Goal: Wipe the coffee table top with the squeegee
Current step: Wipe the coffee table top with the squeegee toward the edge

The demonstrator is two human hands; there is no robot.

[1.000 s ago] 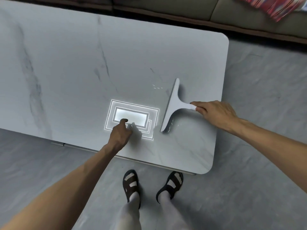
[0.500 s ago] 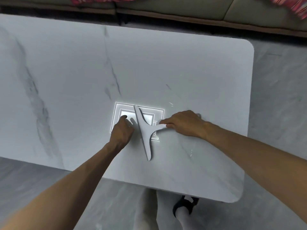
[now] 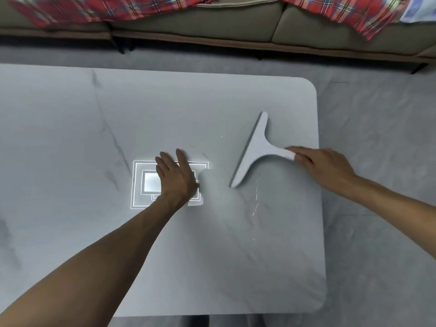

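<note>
— What fills the view?
— A grey marble coffee table, a sofa beyond it.
— The squeegee?
— On the top's right side, handle gripped by the right hand.
— The left hand?
— Flat, fingers spread, empty.

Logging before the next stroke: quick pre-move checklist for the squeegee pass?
1. Right hand grip on squeegee handle: ok, fingers closed on its end.
2. Blade flat against coffee table: cannot tell, one view only.
3. Left hand out of the blade's leftward path: not ok, it lies flat on the top just left of the blade.
4. Top free of other items: ok; only a bright rectangular light pattern under the left hand.
5. Squeegee inside the table's right edge: ok.
</note>
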